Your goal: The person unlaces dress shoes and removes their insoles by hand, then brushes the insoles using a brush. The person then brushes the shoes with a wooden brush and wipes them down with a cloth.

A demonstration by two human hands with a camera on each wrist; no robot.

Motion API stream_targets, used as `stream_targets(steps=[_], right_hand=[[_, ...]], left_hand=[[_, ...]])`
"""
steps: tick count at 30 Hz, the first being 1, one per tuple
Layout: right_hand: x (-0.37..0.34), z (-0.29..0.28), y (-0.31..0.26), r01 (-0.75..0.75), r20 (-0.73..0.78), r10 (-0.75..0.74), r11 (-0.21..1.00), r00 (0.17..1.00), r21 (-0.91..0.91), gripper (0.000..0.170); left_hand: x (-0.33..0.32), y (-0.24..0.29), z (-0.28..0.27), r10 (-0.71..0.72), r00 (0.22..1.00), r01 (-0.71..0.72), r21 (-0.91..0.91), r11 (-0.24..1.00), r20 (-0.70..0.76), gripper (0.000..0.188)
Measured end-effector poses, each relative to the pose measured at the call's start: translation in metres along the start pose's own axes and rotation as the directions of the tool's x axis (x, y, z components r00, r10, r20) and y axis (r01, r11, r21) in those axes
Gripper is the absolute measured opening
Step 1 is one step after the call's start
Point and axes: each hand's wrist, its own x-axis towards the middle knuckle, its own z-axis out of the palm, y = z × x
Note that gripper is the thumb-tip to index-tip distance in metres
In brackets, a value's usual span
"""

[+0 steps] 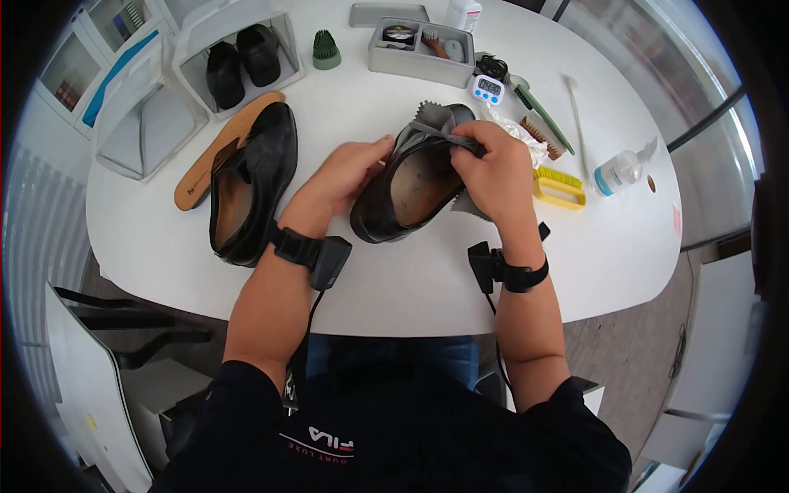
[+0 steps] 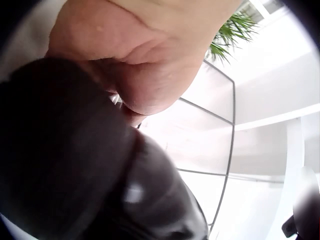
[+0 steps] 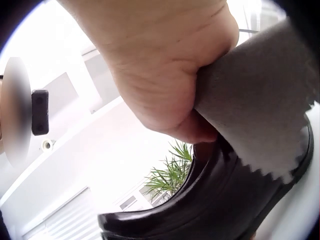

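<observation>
A black leather shoe (image 1: 374, 212) sits in front of me, heel towards me, its tan inside showing. My left hand (image 1: 345, 174) grips it along its left side, the thumb up near the opening; its other fingers are mostly hidden. With my right hand (image 1: 498, 164) I pinch a grey cloth (image 1: 434, 117) with zigzag edges at the shoe's right rim. The cloth lies across the front of the opening, and part hangs down the outer side, as the right wrist view shows with the cloth (image 3: 260, 95) over the dark leather.
The other black shoe (image 1: 283, 148) stands at left beside a wooden-coloured insole (image 1: 191, 187). Behind are clear boxes, one holding black shoes (image 1: 258, 56), a green brush (image 1: 325, 51) and a metal tin (image 1: 419, 64). Rightward lie a timer (image 1: 487, 89), several brushes and a spray bottle (image 1: 618, 174).
</observation>
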Motion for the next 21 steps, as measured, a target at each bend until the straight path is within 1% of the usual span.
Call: stream_targets(steps=[1, 2, 3, 4, 5, 6, 7, 8, 9, 10, 11, 12, 13, 14, 15, 16, 17, 18, 19, 20, 21], right_hand=[[0.001, 0.003, -0.001, -0.111, -0.019, 0.112, 0.993, 0.994, 0.027, 0.021], [0.001, 0.005, -0.002, -0.22, -0.034, 0.223, 0.974, 0.974, 0.058, 0.022], [0.0, 0.009, -0.001, -0.221, -0.038, 0.224, 0.973, 0.974, 0.059, 0.022], [0.0, 0.013, 0.0, -0.222, -0.074, 0.226, 0.974, 0.971, 0.054, 0.021], [-0.001, 0.016, 0.001, -0.224, -0.111, 0.229, 0.973, 0.967, 0.051, 0.021], [0.0, 0.018, 0.001, -0.228, -0.118, 0.233, 0.972, 0.965, 0.056, 0.021], [-0.001, 0.019, 0.001, -0.202, -0.159, 0.207, 0.978, 0.965, 0.044, 0.02], [-0.002, 0.02, 0.001, -0.175, -0.196, 0.178, 0.984, 0.964, 0.03, 0.019], [-0.003, 0.022, 0.002, -0.175, -0.198, 0.178, 0.984, 0.964, 0.034, 0.019], [-0.003, 0.023, 0.003, -0.094, -0.254, 0.102, 0.995, 0.962, 0.04, 0.019], [-0.004, 0.024, 0.002, -0.013, -0.31, 0.025, 0.999, 0.95, 0.042, 0.019], [-0.005, 0.022, -0.002, -0.008, -0.317, 0.022, 0.999, 0.948, 0.045, 0.019], [-0.006, 0.019, -0.009, 0.125, -0.382, -0.119, 0.992, 0.916, -0.01, 0.022], [-0.008, 0.016, -0.014, 0.252, -0.436, -0.26, 0.965, 0.862, -0.076, 0.025], [-0.01, 0.015, -0.017, 0.259, -0.44, -0.267, 0.963, 0.857, -0.079, 0.025], [-0.011, 0.014, -0.019, 0.374, -0.455, -0.375, 0.923, 0.808, -0.096, 0.028], [-0.012, 0.014, -0.02, 0.482, -0.467, -0.476, 0.868, 0.745, -0.117, 0.032], [-0.013, 0.013, -0.022, 0.506, -0.46, -0.504, 0.853, 0.731, -0.129, 0.035], [-0.014, 0.013, -0.024, 0.516, -0.463, -0.514, 0.846, 0.722, -0.135, 0.035], [-0.015, 0.012, -0.027, 0.526, -0.46, -0.511, 0.844, 0.726, -0.107, 0.035], [-0.016, 0.011, -0.028, 0.535, -0.454, -0.508, 0.841, 0.732, -0.078, 0.035]], left_hand=[[-0.001, 0.002, 0.001, 0.002, 1.0, -0.002, 0.003, 1.0, 0.004, 0.044], [-0.004, 0.005, 0.002, 0.232, 0.964, -0.216, 0.13, 0.968, -0.128, 0.04], [-0.011, 0.012, 0.007, 0.46, 0.859, -0.396, 0.279, 0.875, -0.224, 0.037], [-0.024, 0.025, 0.016, 0.58, 0.778, -0.489, 0.346, 0.801, -0.241, 0.032], [-0.036, 0.033, 0.02, 0.581, 0.779, -0.489, 0.353, 0.798, -0.236, 0.032], [-0.048, 0.04, 0.024, 0.578, 0.814, -0.54, 0.291, 0.79, -0.058, 0.028], [-0.061, 0.045, 0.029, 0.566, 0.816, -0.578, 0.217, 0.787, 0.12, 0.025], [-0.07, 0.043, 0.048, 0.459, 0.884, -0.468, 0.174, 0.866, 0.092, 0.025], [-0.066, 0.042, 0.056, 0.459, 0.884, -0.468, 0.178, 0.865, 0.092, 0.025], [-0.061, 0.04, 0.061, 0.358, 0.923, -0.384, 0.399, 0.833, 0.143, 0.026], [-0.056, 0.041, 0.066, 0.244, 0.955, -0.294, 0.601, 0.744, 0.165, 0.029], [-0.052, 0.046, 0.071, 0.204, 0.964, -0.267, 0.654, 0.708, 0.172, 0.028], [-0.047, 0.048, 0.075, 0.211, 0.962, -0.273, 0.658, 0.702, 0.173, 0.028], [-0.041, 0.048, 0.077, 0.232, 0.966, -0.252, 0.611, 0.751, 0.115, 0.027], [-0.036, 0.049, 0.082, 0.248, 0.967, -0.236, 0.557, 0.796, 0.055, 0.026], [-0.035, 0.047, 0.089, 0.259, 0.964, -0.247, 0.561, 0.791, 0.059, 0.026], [-0.035, 0.045, 0.097, 0.336, 0.941, -0.327, 0.331, 0.885, 0.03, 0.026], [-0.034, 0.044, 0.102, 0.402, 0.916, -0.399, 0.079, 0.913, -0.018, 0.026], [-0.029, 0.042, 0.103, 0.414, 0.91, -0.412, 0.079, 0.908, -0.016, 0.026], [-0.02, 0.037, 0.1, 0.383, 0.923, -0.361, -0.267, 0.894, 0.036, 0.026], [-0.011, 0.031, 0.097, 0.368, 0.925, -0.247, -0.579, 0.777, 0.099, 0.026]])
